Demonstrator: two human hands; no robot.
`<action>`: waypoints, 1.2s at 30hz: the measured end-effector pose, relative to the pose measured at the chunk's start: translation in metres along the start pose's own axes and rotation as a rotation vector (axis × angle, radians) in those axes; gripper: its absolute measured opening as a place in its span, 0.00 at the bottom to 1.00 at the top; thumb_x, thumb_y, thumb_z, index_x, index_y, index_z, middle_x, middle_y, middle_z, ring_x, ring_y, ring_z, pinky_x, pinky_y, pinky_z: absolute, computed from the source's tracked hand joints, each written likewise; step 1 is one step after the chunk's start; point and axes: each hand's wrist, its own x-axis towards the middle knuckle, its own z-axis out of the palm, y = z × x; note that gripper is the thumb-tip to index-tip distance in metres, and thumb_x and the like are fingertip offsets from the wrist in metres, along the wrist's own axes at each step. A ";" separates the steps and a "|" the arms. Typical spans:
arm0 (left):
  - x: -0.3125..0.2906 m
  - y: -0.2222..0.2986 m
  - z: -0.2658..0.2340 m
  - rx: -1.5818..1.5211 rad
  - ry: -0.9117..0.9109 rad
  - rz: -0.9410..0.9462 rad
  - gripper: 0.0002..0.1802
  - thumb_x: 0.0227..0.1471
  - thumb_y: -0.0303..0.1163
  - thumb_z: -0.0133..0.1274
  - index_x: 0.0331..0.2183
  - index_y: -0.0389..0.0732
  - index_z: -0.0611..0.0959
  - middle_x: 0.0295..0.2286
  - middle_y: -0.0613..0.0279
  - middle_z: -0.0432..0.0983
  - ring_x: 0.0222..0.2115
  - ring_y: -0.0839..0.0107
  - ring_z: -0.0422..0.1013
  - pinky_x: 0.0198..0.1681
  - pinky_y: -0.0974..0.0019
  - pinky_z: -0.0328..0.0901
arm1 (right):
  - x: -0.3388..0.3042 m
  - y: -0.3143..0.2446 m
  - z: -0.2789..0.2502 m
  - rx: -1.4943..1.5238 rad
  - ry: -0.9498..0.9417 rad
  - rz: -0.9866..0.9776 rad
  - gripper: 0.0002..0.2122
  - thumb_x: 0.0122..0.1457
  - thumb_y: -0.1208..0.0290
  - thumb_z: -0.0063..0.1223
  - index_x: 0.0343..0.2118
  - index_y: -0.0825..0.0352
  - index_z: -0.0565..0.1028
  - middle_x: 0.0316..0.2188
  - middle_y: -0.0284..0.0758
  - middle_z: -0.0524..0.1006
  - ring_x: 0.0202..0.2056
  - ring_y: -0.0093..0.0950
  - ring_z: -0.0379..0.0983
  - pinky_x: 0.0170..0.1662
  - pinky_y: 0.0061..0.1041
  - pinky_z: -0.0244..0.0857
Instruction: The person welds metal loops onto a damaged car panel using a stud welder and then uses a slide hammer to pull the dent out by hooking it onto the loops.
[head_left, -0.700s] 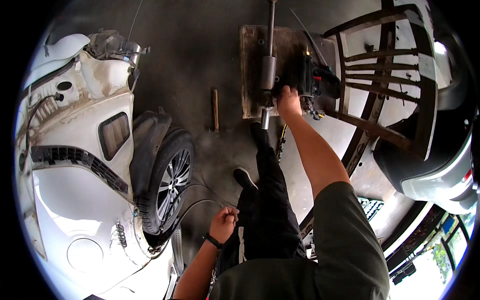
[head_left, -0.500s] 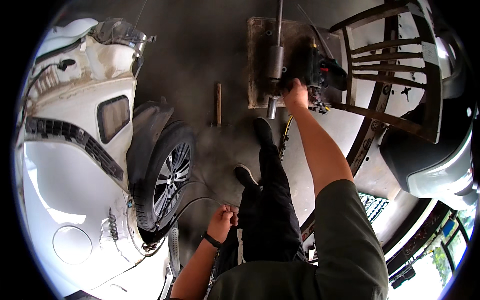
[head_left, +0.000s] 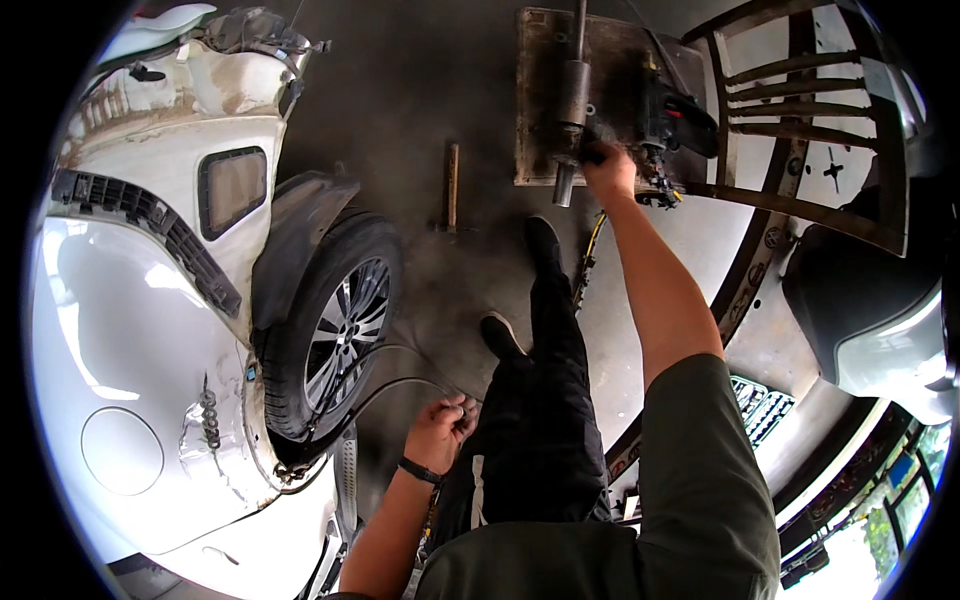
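Observation:
My right hand (head_left: 610,174) reaches to the near edge of a worn wooden chair seat (head_left: 538,110). Its fingers curl at something dark, right beside a metal slide hammer (head_left: 574,95) with a thick sliding weight. A black tool (head_left: 682,118) with a red part and a tangle of fittings (head_left: 655,180) lies on the seat to the right of that hand. Low in front of my body, my left hand (head_left: 440,432) is closed, thumb against fingers; what it pinches is too small to make out. A thin dark cable (head_left: 405,380) loops from the car toward it.
On the left stands a white car body (head_left: 150,330) with a dented panel, its wheel (head_left: 345,330) close to my left arm. A wooden-handled hammer (head_left: 453,190) is on the floor ahead. The slatted chair back (head_left: 800,110) and a tool case (head_left: 760,408) are on the right.
The view has shifted, so the chair appears higher and farther right. My right hand stays by the slide hammer, with a dark thing now showing at its fingers. The left hand's fingers have turned slightly.

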 end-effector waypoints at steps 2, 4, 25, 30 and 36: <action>0.020 0.010 0.017 -0.025 -0.036 -0.021 0.09 0.59 0.23 0.50 0.43 0.39 0.78 0.41 0.55 0.78 0.40 0.66 0.74 0.46 0.63 0.70 | -0.002 0.009 -0.009 0.236 -0.001 0.141 0.14 0.48 0.75 0.62 0.40 0.64 0.83 0.38 0.40 0.84 0.43 0.37 0.80 0.50 0.33 0.72; 0.036 0.027 0.048 0.017 -0.052 -0.051 0.10 0.59 0.24 0.50 0.44 0.40 0.78 0.42 0.55 0.78 0.40 0.68 0.73 0.46 0.64 0.70 | -0.025 0.013 -0.014 0.518 0.066 0.240 0.10 0.52 0.73 0.63 0.38 0.67 0.82 0.34 0.36 0.84 0.37 0.29 0.80 0.44 0.29 0.71; 0.093 0.112 0.214 0.115 -0.371 -0.029 0.08 0.58 0.24 0.43 0.34 0.40 0.78 0.22 0.64 0.67 0.21 0.76 0.63 0.27 0.69 0.60 | 0.064 -0.053 -0.058 -0.045 -0.043 0.013 0.15 0.56 0.77 0.53 0.48 0.67 0.76 0.46 0.51 0.74 0.47 0.52 0.73 0.51 0.44 0.70; 0.086 0.107 0.190 -0.120 -0.468 -0.143 0.11 0.50 0.17 0.43 0.31 0.40 0.78 0.27 0.61 0.72 0.25 0.72 0.67 0.29 0.67 0.63 | 0.106 -0.061 -0.023 -0.178 -0.229 0.199 0.13 0.61 0.78 0.45 0.48 0.65 0.73 0.52 0.49 0.68 0.49 0.53 0.73 0.53 0.45 0.71; 0.093 0.107 0.192 -0.045 -0.481 -0.151 0.10 0.53 0.18 0.42 0.31 0.40 0.77 0.41 0.52 0.79 0.33 0.68 0.73 0.30 0.71 0.65 | 0.105 -0.038 -0.013 -0.155 -0.185 0.198 0.12 0.59 0.77 0.48 0.47 0.69 0.70 0.53 0.51 0.67 0.52 0.53 0.70 0.55 0.44 0.69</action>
